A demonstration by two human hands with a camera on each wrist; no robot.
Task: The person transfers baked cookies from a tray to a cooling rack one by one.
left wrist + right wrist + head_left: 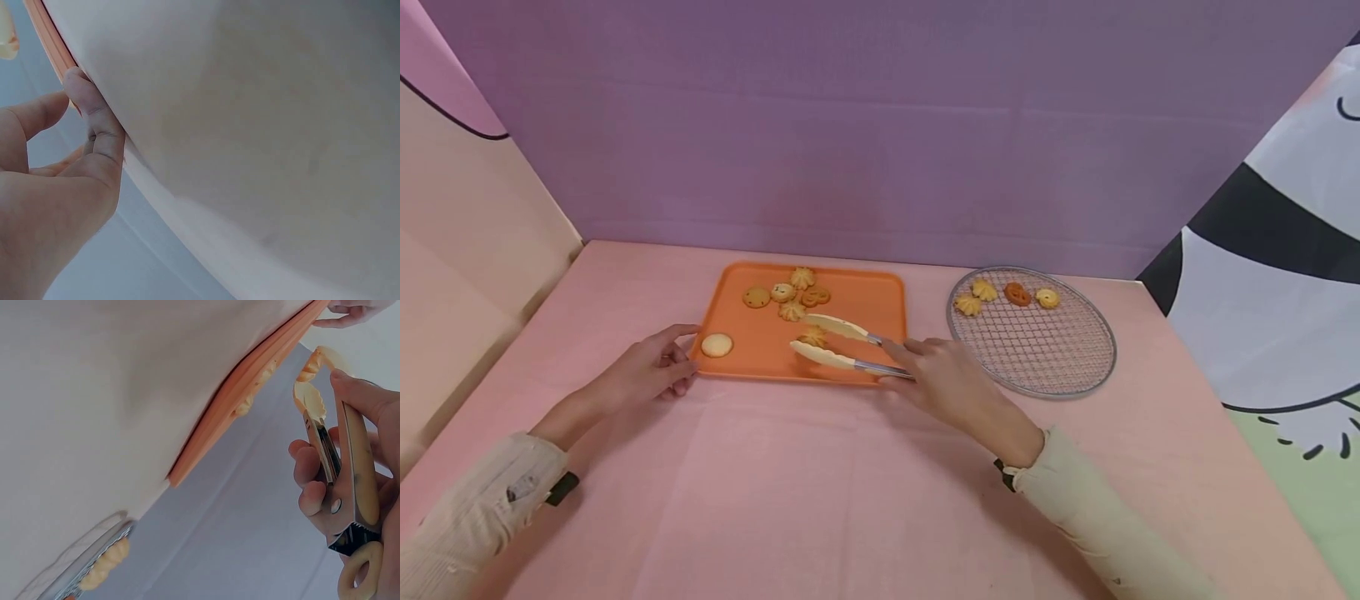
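My right hand [943, 379] grips metal tongs [880, 369] with cream-coloured tips, held over the orange tray [865, 300]. A ridged cookie [813, 336] shows between the tips; in the right wrist view, a ridged brown cookie [310, 366] is between them, raised off the tray. My left hand [651, 364] holds the tray's left edge near its front corner, with bent fingers and thumb against the rim [53, 40]. On the tray lie a pale round cookie [717, 345], a speckled round cookie [756, 297], a pretzel-shaped cookie [816, 297] and several others.
Right of the tray stands a round wire rack [1037, 354]. Along its back lie two ridged cookies [967, 305], a brown pretzel-shaped cookie [1017, 293] and a yellow round cookie [1047, 297]. A pink cloth [820, 492] covers the table, with a purple wall [880, 167] behind.
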